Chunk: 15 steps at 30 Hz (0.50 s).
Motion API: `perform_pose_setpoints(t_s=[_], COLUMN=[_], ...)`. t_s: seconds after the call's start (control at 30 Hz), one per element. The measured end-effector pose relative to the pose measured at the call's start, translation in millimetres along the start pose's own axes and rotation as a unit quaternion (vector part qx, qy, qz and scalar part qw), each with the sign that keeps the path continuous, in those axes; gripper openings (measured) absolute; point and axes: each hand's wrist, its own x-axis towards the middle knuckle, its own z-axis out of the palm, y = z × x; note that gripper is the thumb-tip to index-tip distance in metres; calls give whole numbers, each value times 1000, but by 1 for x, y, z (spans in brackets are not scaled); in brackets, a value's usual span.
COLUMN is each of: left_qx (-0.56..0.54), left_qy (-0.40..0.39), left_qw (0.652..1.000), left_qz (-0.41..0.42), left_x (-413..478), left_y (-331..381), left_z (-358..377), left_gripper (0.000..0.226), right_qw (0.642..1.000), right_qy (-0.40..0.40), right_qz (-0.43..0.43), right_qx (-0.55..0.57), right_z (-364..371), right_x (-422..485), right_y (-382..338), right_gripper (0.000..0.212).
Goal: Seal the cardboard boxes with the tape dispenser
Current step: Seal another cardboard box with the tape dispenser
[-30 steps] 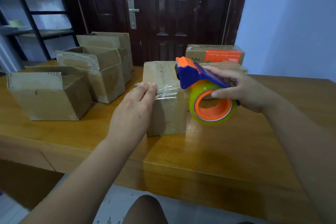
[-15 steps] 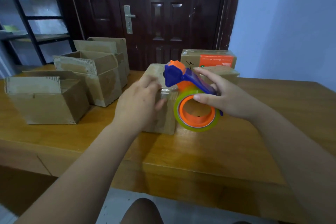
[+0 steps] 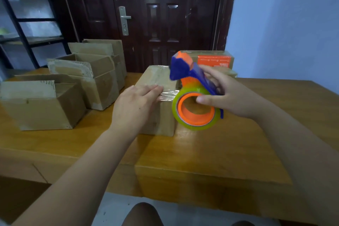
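Spanning the lower view, a glossy wooden desk (image 3: 211, 152) stands before a dark panelled door (image 3: 161, 14) with a metal handle (image 3: 124, 20). A pale blue wall (image 3: 284, 24) closes the right side and a black shelf rack (image 3: 22, 33) the left. Several open cardboard boxes (image 3: 36, 113) cluster on the desk's left half, flaps raised. A closed box (image 3: 156, 77) stands near the middle, and behind it, at the far edge, sits a box with an orange label (image 3: 213, 59).

The left hand (image 3: 135, 104) lies flat, fingers straight, on the closed box's top at its near edge, pressing a strip of clear tape (image 3: 167, 94). The right hand (image 3: 231, 95) is curled round the blue-and-orange tape dispenser (image 3: 190, 86), thumb on the orange hub, holding it just beside that box's right face. The strip runs from the roll to the box top.

Bare desk surface lies in front of and to the right of the closed box, out to the near edge, which steps toward the viewer at the middle. Pale floor (image 3: 113, 207) and a knee (image 3: 141, 214) show below that edge.
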Motion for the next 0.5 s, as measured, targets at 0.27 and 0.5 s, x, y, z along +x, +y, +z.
perform_pose_setpoints(t_s=[0.27,0.5], left_qx=[25,15], left_qy=[-14,-4], left_qw=[1000,1000], left_qz=[2,-12], left_x=[0,3], left_y=[-3,-5], left_z=[0,4], left_gripper=[45,42], right_qw=[994,988], right_qy=[47,28], right_qz=[-48,-39], right_qx=[-89,-150], right_z=[-4,-15], right_x=[-25,-37], right_y=[15,18], right_gripper=[75,72])
